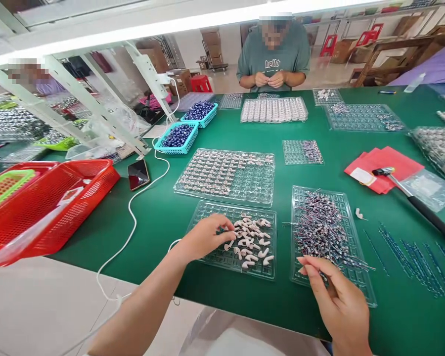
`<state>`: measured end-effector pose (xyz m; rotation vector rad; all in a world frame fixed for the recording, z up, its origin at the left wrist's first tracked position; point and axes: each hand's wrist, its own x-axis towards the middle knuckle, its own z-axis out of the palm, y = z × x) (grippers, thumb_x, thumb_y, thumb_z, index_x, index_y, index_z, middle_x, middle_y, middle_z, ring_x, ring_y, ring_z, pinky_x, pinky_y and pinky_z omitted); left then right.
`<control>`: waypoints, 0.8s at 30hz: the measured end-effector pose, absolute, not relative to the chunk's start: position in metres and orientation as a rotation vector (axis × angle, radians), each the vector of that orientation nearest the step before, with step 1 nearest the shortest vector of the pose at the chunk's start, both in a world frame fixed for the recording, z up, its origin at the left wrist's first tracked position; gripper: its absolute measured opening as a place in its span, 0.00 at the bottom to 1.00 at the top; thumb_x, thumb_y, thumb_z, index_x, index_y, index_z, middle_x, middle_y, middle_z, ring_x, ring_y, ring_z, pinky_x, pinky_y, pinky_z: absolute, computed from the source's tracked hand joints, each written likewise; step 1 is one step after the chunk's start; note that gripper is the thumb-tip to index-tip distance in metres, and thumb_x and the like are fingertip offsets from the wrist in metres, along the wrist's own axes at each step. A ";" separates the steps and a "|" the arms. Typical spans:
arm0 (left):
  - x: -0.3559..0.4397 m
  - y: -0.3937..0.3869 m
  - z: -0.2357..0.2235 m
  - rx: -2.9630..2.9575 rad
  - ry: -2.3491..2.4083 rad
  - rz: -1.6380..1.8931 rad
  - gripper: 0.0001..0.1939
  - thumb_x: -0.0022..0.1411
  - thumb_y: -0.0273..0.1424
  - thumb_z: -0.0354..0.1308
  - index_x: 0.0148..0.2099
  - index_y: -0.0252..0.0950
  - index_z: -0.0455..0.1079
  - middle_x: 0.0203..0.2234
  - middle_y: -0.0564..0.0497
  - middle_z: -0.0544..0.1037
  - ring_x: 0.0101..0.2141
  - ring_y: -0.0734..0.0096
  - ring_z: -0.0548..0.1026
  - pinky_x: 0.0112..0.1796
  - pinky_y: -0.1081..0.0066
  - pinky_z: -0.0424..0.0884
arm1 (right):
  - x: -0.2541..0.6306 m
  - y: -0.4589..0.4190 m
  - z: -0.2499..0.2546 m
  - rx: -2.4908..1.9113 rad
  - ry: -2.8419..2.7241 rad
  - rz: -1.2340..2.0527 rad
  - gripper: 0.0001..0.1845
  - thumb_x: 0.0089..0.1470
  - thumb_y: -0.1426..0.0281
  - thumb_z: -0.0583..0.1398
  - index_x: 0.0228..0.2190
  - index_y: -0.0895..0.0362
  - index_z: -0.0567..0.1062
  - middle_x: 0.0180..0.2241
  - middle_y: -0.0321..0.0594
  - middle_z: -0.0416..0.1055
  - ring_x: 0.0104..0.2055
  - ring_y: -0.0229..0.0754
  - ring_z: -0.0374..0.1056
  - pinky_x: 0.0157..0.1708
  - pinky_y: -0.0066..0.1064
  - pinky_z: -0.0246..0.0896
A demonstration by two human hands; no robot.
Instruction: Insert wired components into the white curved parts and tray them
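My left hand reaches over a clear plastic tray holding a pile of pale earbud shells. Its thumb and index finger come together at an earbud shell on the pile's left edge. On the right, my right hand is at the near end of another clear tray, heaped with small wired parts. Thumb and fingertips are pinched there; whatever they hold is too small to make out. One loose earbud shell lies right of that tray.
A partly filled tray of round pale parts sits behind. To the left are a phone, white cable and red baskets. Rightward lie a black-handled hammer and twisted wires. A co-worker sits opposite.
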<state>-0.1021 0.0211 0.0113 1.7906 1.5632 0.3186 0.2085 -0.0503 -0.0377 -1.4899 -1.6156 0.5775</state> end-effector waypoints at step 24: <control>-0.107 0.175 -0.007 2.066 2.079 -0.243 0.08 0.62 0.31 0.61 0.42 0.34 0.77 0.43 0.42 0.81 0.47 0.53 0.77 0.48 0.61 0.72 | 0.203 -0.044 -0.036 -1.278 -1.650 0.517 0.08 0.61 0.73 0.59 0.40 0.51 0.77 0.33 0.34 0.81 0.31 0.37 0.77 0.34 0.27 0.73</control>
